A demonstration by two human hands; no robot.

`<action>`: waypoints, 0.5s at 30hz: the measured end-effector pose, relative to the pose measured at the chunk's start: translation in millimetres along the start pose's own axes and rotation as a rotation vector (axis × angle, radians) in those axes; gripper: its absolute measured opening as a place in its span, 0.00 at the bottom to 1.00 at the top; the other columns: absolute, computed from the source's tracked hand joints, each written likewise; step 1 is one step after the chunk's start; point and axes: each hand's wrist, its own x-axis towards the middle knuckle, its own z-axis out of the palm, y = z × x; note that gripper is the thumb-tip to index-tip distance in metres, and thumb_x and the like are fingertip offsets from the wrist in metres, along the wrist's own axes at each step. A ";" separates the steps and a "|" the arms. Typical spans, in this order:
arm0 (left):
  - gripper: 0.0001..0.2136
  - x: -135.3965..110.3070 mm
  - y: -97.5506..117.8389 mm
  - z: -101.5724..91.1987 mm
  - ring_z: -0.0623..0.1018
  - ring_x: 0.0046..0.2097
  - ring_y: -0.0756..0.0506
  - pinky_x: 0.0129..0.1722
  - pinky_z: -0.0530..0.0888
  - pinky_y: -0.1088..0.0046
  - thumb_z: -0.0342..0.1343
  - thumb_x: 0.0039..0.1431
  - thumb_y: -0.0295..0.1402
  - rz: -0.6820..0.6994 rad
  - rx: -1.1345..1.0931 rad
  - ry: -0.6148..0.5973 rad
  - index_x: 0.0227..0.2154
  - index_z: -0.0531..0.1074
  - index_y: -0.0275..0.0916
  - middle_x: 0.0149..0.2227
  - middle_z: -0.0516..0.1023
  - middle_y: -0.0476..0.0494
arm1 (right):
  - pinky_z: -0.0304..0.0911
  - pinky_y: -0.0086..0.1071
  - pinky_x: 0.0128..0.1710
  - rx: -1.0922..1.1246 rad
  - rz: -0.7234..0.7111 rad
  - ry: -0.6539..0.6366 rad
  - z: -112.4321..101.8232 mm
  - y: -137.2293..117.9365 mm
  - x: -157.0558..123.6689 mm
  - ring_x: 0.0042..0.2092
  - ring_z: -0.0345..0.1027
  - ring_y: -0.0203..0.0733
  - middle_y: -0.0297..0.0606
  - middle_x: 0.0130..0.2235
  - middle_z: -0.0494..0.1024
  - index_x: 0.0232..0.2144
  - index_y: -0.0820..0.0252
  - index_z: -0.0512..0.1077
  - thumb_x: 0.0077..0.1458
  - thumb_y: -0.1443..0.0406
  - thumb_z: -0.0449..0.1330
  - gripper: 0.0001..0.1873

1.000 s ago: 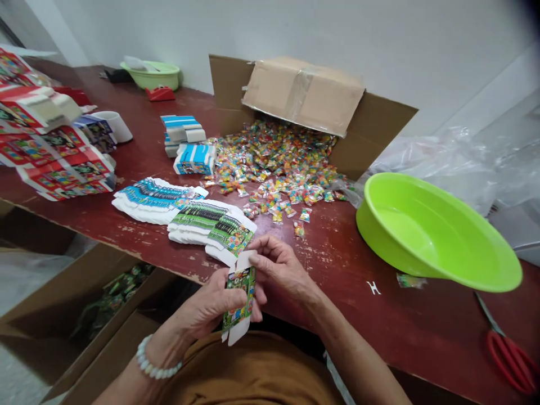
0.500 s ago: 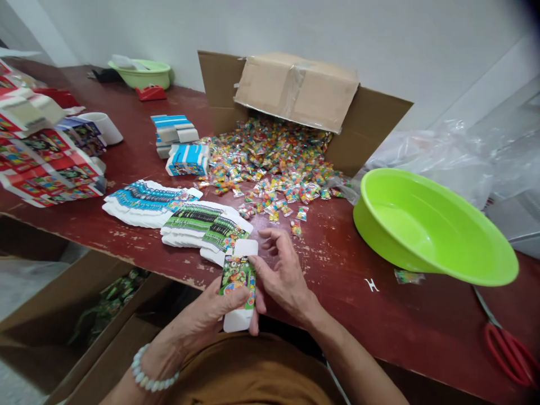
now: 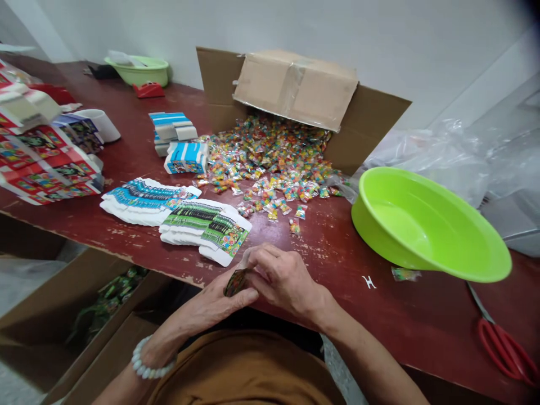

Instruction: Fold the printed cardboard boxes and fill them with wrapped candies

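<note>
Just over the table's front edge, my left hand (image 3: 215,301) holds a small green printed candy carton (image 3: 235,282), tilted so that little of its face shows. My right hand (image 3: 280,275) is closed at the carton's upper end, its fingertips partly hidden behind the knuckles. Beyond the hands lies a fanned stack of flat green cartons (image 3: 206,228), next to a fanned stack of flat blue cartons (image 3: 147,197). Small clear packets of colourful candy (image 3: 274,163) spill toward me from a cardboard box (image 3: 295,84) lying on its side.
A lime-green basin (image 3: 426,225) stands at the right, with red-handled scissors (image 3: 502,349) below it. Bundled blue cartons (image 3: 185,158) and a pile of red cartons (image 3: 50,163) are at the left. Below the table edge, an open cardboard box (image 3: 63,332) holds green packets.
The carton has turned from face-up to tilted and narrower in view. My right hand has moved in over its top end and closed its fingers there.
</note>
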 end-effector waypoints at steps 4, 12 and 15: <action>0.18 -3.3 4.1 -1.5 0.73 0.31 0.45 0.32 0.70 0.72 0.59 0.57 0.49 -0.051 -0.051 -0.087 0.41 0.78 0.40 0.28 0.76 0.49 | 0.63 0.26 0.32 0.217 0.071 -0.136 -8.3 6.6 4.1 0.31 0.69 0.33 0.33 0.36 0.79 0.39 0.59 0.69 0.51 0.75 0.63 0.13; 0.21 -3.3 7.0 1.4 0.72 0.33 0.46 0.35 0.69 0.72 0.57 0.58 0.50 -0.044 -0.166 -0.236 0.47 0.75 0.40 0.32 0.75 0.48 | 0.55 0.24 0.26 0.295 0.207 -0.328 -19.6 5.5 7.4 0.25 0.62 0.29 0.28 0.25 0.72 0.30 0.61 0.71 0.52 0.73 0.62 0.05; 0.23 1.1 3.0 2.1 0.72 0.35 0.47 0.35 0.70 0.72 0.60 0.57 0.47 -0.035 -0.229 -0.266 0.52 0.73 0.41 0.37 0.76 0.47 | 0.57 0.25 0.29 0.340 0.177 -0.464 -22.3 5.7 6.5 0.28 0.64 0.31 0.29 0.29 0.74 0.35 0.59 0.70 0.54 0.72 0.59 0.06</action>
